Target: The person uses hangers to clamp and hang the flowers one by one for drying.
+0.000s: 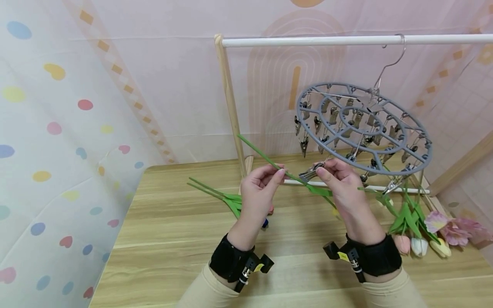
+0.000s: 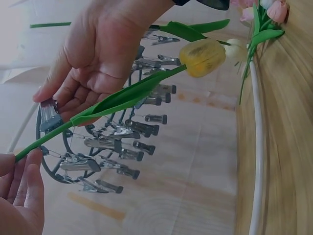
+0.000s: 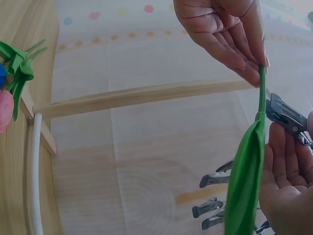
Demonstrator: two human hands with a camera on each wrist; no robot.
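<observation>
Tulip stem (image 1: 269, 161) is being pinched by the left hand (image 1: 259, 191) beside a metal clip (image 1: 313, 170) that the right hand (image 1: 344, 182) is squeezing under the round clip hanger (image 1: 363, 128). Good practice: keeping the clip wide, seating the stem deep. Its long axis is slanting, cut end up-left, yellow bloom (image 2: 201, 57) down-right, above the surface (image 1: 173, 239).

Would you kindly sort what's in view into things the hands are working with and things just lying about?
In use:
- left hand pinching the tulip stem
- right hand gripping a metal clip
- grey round clip hanger

Lying about:
- tulips at right
- stems on the table
- wooden rack
</observation>
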